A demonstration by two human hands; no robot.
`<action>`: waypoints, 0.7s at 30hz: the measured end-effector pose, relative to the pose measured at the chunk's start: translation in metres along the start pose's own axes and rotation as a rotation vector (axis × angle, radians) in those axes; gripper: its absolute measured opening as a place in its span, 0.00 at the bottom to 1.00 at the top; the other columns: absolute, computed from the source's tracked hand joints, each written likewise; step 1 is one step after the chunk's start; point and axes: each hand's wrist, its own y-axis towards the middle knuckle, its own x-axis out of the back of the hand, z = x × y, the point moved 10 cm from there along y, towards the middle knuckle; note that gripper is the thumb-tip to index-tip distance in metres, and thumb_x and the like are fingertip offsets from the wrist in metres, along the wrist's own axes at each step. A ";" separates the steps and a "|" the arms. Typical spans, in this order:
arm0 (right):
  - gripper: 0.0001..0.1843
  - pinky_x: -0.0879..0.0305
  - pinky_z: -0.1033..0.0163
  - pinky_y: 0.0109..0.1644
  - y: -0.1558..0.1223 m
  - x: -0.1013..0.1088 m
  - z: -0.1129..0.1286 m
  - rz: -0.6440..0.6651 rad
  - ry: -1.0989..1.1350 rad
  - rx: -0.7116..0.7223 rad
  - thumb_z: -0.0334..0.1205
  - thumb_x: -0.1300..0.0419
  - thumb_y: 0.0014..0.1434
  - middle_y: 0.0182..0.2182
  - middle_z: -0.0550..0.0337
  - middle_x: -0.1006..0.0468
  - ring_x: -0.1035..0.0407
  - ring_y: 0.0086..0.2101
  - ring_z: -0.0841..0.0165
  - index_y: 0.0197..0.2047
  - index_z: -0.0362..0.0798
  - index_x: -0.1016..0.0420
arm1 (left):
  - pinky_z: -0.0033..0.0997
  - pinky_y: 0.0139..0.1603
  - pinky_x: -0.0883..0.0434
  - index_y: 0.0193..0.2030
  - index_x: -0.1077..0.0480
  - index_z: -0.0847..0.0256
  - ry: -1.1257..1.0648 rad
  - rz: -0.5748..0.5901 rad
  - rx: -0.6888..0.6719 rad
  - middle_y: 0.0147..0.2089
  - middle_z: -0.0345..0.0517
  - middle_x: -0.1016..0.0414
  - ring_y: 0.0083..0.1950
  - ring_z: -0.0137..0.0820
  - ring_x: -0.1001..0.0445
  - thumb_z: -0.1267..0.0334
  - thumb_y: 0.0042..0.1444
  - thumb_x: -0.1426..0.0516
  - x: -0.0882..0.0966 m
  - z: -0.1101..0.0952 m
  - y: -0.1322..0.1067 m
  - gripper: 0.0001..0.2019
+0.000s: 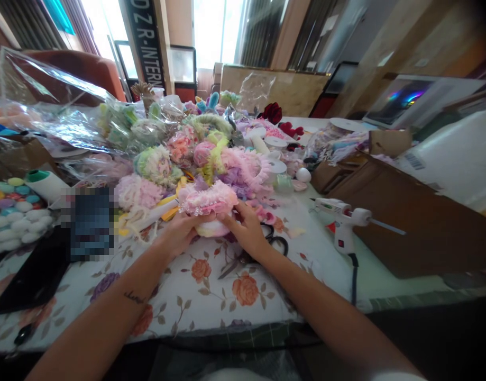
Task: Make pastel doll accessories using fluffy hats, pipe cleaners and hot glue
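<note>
Between both hands is a round, fluffy pink piece (208,198) with a ruffled top and a pale yellow and white underside. My left hand (180,230) is closed on its left side, the fingers partly hidden under the ruffle. On the right side, my right hand (246,226) grips it with the thumb across the front and fingers behind. Black-handled scissors (280,244) lie partly under my right wrist, blades pointing left. Just behind the piece sits a heap of pastel yarn and trims, with a pink fringed trim (246,164) nearest.
A white glue gun (343,225) stands at the right, its cord running to the front edge, by a large brown cardboard box (417,222). White and pastel balls (18,230), a green-topped thread cone (48,186) and a black tablet-like object (32,275) lie left. Floral cloth (187,307) covers the table.
</note>
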 end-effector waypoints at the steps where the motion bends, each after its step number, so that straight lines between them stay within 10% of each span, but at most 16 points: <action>1: 0.18 0.39 0.62 0.37 0.001 -0.001 -0.005 0.012 0.079 -0.034 0.54 0.39 0.57 0.31 0.61 0.25 0.34 0.32 0.67 0.39 0.47 0.24 | 0.29 0.40 0.24 0.52 0.26 0.64 0.007 0.000 -0.014 0.45 0.51 0.20 0.45 0.41 0.21 0.68 0.40 0.31 0.001 -0.002 0.000 0.29; 21: 0.13 0.31 0.58 0.43 0.004 0.006 -0.046 -0.087 0.583 -0.240 0.51 0.35 0.50 0.33 0.59 0.19 0.27 0.40 0.62 0.31 0.50 0.18 | 0.41 0.55 0.27 0.53 0.28 0.65 -0.128 0.137 0.058 0.48 0.54 0.21 0.55 0.49 0.26 0.71 0.36 0.31 -0.006 0.002 -0.002 0.32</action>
